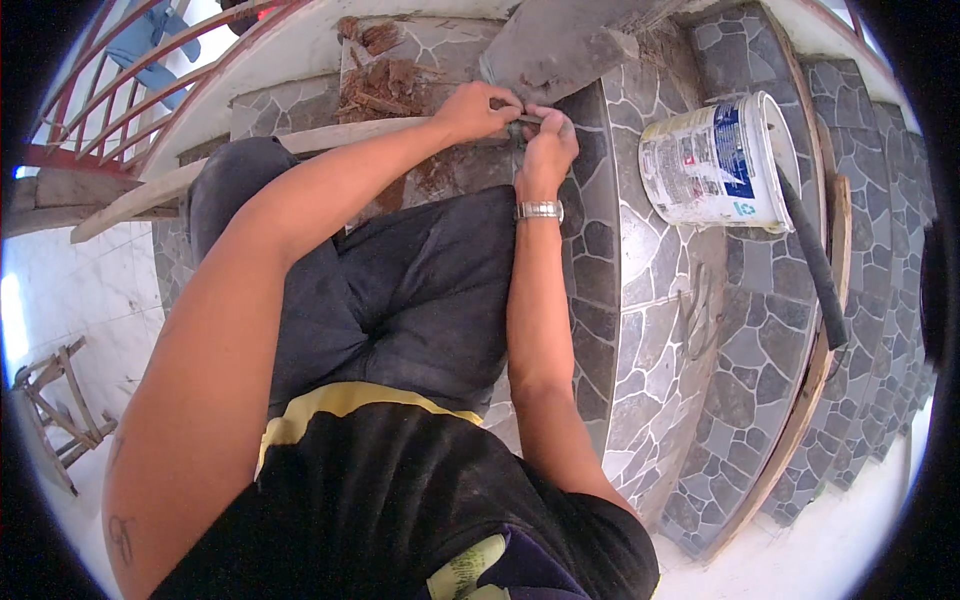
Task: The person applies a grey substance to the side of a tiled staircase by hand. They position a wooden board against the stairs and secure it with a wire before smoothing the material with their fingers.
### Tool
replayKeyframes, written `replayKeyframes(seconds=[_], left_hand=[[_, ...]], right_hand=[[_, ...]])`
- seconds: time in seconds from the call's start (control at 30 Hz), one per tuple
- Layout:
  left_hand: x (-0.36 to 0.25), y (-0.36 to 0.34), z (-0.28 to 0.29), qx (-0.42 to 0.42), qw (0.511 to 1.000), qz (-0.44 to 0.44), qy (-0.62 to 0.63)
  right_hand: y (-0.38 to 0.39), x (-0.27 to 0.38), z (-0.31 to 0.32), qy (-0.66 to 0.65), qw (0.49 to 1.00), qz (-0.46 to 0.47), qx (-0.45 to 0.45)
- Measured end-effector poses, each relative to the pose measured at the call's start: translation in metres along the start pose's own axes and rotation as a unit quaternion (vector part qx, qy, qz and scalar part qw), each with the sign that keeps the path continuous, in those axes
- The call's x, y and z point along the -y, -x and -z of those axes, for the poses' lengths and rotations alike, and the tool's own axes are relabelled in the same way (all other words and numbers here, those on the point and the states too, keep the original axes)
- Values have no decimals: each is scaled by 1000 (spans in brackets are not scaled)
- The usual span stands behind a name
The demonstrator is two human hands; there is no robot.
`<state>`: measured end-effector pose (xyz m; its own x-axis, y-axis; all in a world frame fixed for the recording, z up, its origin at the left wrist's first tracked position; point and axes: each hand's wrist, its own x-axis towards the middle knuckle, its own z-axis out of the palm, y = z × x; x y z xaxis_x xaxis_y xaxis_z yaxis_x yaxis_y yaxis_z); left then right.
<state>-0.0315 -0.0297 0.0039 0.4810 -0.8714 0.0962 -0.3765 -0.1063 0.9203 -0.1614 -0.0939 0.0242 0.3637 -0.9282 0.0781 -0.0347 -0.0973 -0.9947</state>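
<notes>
Both my hands meet near the top middle, beside the lower end of a wide grey board. My left hand is closed in a pinch, its thumb and forefinger bent together. Close against it, my right hand also has its fingers pinched, with a metal-banded watch on the wrist. Something thin runs between the fingertips, too small to name. A pale greenish strand shows at the board's edge just above. Under my left wrist, a long wooden batten stretches off to the left.
Reddish-brown debris lies beyond my left forearm. On the stone-patterned steps at right, a white bucket lies tilted, a dark handle sticking out. A wooden strip follows a step. Red railings and a wooden stand are left.
</notes>
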Motion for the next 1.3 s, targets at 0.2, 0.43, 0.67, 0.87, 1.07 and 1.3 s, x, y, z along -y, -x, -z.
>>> replayKeyframes(seconds=[0.2,0.43,0.67,0.87,1.07,1.3], left_hand=[[10,-9,5,-53,998,27,-36],[4,-3,3,-76,996,-32,45],[10,-5,14,58,968,-208,-129],[16,-8,9,18,958,-230,-172],[2,-7,15,13,981,-166,-99],[-19,-7,0,12,970,129,-204]], right_hand=[[-3,9,-22,-128,989,-13,-75],[-12,3,-5,-263,959,-19,-105],[-7,7,-4,-202,975,17,-89],[-10,12,-10,-46,989,82,-112],[-10,12,11,-4,998,61,-31],[0,-20,48,-95,983,-35,154]])
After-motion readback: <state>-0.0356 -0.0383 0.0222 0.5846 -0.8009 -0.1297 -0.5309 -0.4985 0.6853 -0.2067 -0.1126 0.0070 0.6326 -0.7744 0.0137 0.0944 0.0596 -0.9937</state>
